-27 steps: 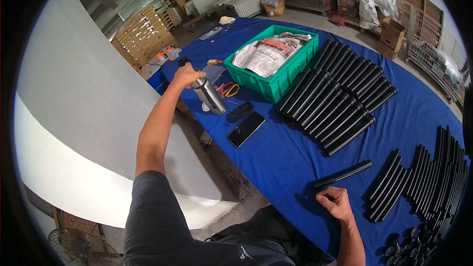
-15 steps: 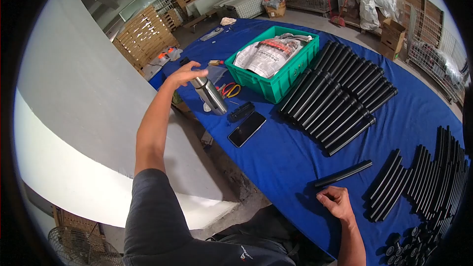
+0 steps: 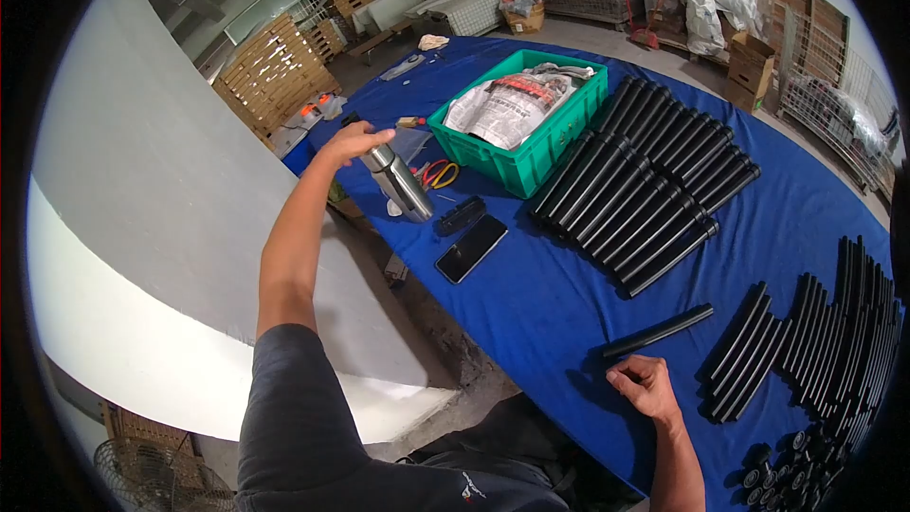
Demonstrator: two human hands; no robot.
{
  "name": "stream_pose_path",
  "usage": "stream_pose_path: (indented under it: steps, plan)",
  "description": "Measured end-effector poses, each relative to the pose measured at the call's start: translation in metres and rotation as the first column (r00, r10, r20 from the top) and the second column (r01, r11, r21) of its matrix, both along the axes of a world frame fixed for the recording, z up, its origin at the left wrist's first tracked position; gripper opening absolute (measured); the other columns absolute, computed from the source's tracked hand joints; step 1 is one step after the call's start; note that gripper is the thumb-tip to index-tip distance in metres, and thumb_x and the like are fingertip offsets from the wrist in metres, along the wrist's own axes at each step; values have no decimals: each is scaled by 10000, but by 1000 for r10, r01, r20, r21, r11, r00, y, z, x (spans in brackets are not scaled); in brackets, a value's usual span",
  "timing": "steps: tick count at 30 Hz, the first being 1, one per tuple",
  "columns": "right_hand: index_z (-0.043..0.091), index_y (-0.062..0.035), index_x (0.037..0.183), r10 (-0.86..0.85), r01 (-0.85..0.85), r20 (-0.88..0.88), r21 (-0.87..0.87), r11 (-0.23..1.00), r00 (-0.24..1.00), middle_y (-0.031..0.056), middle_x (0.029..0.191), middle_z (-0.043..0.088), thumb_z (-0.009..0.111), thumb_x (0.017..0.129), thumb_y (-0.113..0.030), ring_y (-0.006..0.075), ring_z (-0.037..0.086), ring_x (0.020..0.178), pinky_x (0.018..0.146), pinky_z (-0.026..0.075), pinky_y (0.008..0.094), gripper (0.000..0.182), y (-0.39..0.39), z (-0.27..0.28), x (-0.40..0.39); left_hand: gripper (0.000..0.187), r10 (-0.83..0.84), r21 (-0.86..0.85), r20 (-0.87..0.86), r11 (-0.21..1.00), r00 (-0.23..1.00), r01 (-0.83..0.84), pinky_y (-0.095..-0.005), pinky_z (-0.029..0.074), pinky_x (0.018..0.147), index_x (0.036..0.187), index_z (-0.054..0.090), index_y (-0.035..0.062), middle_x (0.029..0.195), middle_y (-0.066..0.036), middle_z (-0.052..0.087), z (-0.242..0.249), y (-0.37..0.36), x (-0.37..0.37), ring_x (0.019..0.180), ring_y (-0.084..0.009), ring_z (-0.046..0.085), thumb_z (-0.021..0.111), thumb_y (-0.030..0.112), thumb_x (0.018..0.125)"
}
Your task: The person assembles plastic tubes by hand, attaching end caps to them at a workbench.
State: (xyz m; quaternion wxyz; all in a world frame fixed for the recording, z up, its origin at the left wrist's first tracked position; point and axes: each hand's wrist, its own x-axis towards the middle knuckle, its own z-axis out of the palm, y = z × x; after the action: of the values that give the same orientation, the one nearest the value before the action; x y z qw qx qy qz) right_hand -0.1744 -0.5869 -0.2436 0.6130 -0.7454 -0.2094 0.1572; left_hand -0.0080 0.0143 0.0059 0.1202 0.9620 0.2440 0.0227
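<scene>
My left hand (image 3: 356, 140) is stretched far forward, its fingers closed around the top of a steel thermos flask (image 3: 403, 188) at the table's left edge. The flask appears slightly tilted in this wide view. My right hand (image 3: 646, 387) is held low over the blue cloth with its fingers curled in against the thumb; whatever they may hold is hidden. Just beyond those fingers lies a single black tube (image 3: 659, 332), apart from the others. Close to the flask are yellow-and-red handled pliers (image 3: 440, 173), a black case (image 3: 461, 215) and a phone (image 3: 471, 249).
A green crate (image 3: 518, 166) with newspaper (image 3: 517, 106) in it stands on the blue cloth (image 3: 531, 322). Capped black tubes (image 3: 654, 185) lie in rows beside it. Thinner black rods (image 3: 749, 351) and black round-headed fittings (image 3: 782, 474) are at the right. A white pillar (image 3: 180, 218) rises at left.
The view has shifted very slightly. My left hand stays on the thermos flask, and my right hand keeps its curled pose by the loose tube.
</scene>
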Motion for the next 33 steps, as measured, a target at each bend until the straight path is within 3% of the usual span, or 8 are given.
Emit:
stream_pose_path:
  steps: [2, 10, 14, 21, 23, 24, 26, 33]
  plan:
    - [754, 25, 849, -7, 7, 18, 10, 1000, 1000, 71, 682, 647, 750, 875, -162, 115, 550, 554, 504, 419, 294, 189, 1, 0, 0, 898, 102, 341, -50, 937, 994, -79, -458, 525, 947, 1390, 565, 11, 1276, -234, 665, -3, 0, 8, 1183, -354, 653, 774, 630, 774]
    - [750, 19, 860, 20, -19, 20, -25, 1000, 1000, 61, 680, 627, 741, 895, -162, 106, 530, 559, 502, 402, 301, 185, 1, 7, -2, 1001, -80, -181, -119, 982, 990, 57, -452, 522, 933, 1517, 432, 69, 1550, -220, 427, 14, -6, -6, 1389, -348, 485, 840, 493, 707]
    - [749, 15, 882, 48, -44, 53, -61, 997, 997, 103, 716, 661, 732, 906, -204, 173, 599, 593, 543, 448, 337, 221, -2, 15, 1, 832, -25, 342, -10, 939, 1000, 27, -470, 521, 925, 1263, 653, -12, 1232, -280, 668, -11, 24, 16, 1176, -404, 646, 701, 666, 783]
    - [725, 3, 906, 130, -112, 331, -72, 991, 935, 169, 836, 701, 678, 952, -303, 319, 685, 753, 683, 513, 421, 313, -5, -7, 9, 438, -210, -241, 94, 944, 973, 227, -322, 438, 538, 1170, 657, -27, 851, -61, 654, -6, 20, 7, 638, -141, 558, 726, 264, 850]
    - [678, 14, 843, 91, -99, 286, 13, 995, 954, 205, 746, 663, 642, 951, -356, 377, 662, 732, 686, 488, 472, 387, -11, -5, 3, 612, -471, 68, 236, 880, 850, 469, -428, 529, 900, 1297, 609, -64, 1107, -211, 705, -38, 72, 27, 1024, -315, 681, 742, 355, 871]
    - [685, 12, 834, 99, -102, 274, -4, 995, 957, 207, 756, 673, 646, 942, -339, 373, 664, 727, 683, 487, 472, 369, -12, -4, 2, 703, -166, 368, -22, 916, 986, 163, -465, 449, 1063, 1355, 583, -47, 1250, -258, 661, 2, -26, 2, 1213, -397, 610, 742, 443, 877]
    - [680, 15, 800, 69, -84, 252, 49, 995, 965, 199, 717, 655, 651, 928, -315, 375, 641, 680, 666, 474, 472, 356, -9, -2, -1, 675, -230, 565, 83, 812, 970, 144, -464, 475, 1028, 1344, 601, -21, 1248, -251, 657, -8, -29, 25, 1162, -418, 625, 711, 478, 903]
    - [693, 9, 755, 18, -45, 339, 71, 996, 941, 206, 706, 659, 667, 886, -343, 395, 644, 702, 680, 486, 479, 376, -1, -13, 2, 365, -756, -145, 404, 503, 515, 852, -345, 548, 883, 1269, 648, 7, 1132, -118, 718, -53, -383, -36, 1033, -190, 680, 705, 94, 919]
